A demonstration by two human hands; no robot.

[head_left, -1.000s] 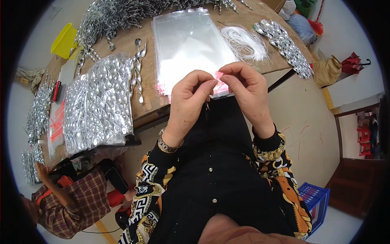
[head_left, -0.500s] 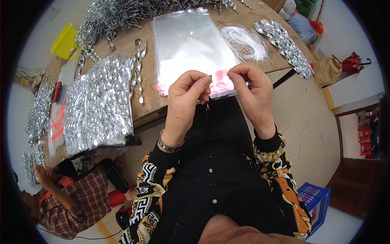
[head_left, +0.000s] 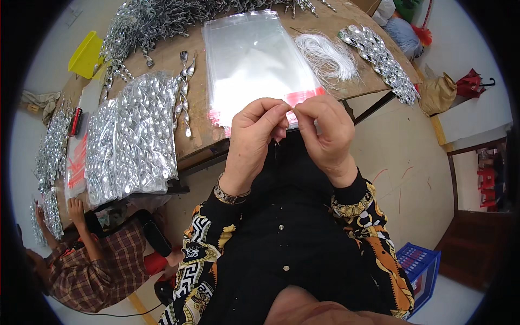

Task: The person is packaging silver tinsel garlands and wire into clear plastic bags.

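Note:
My left hand (head_left: 253, 142) and my right hand (head_left: 327, 130) meet fingertip to fingertip in front of the table's near edge. Both are closed in a pinch on something too small and thin to make out. A small pale tip shows below my left fingers. Just beyond them lies a stack of clear plastic bags (head_left: 246, 59) with pink-red lower edges. A loose bundle of white string (head_left: 329, 58) lies to the right of the bags. Farther right is a bunch of silver twisted ornaments (head_left: 379, 64), reaching over the table's edge.
Left of the bags lie loose silver twists (head_left: 184, 97) and filled bags of twists (head_left: 143, 130). A silver heap (head_left: 157, 24) covers the far side near a yellow bin (head_left: 85, 55). A co-worker in a plaid shirt (head_left: 122, 265) is at lower left; a blue basket (head_left: 420, 271) stands lower right.
My right hand has moved left, so its fingertips now meet those of my left hand. The co-worker's hands have shifted at the table's left end.

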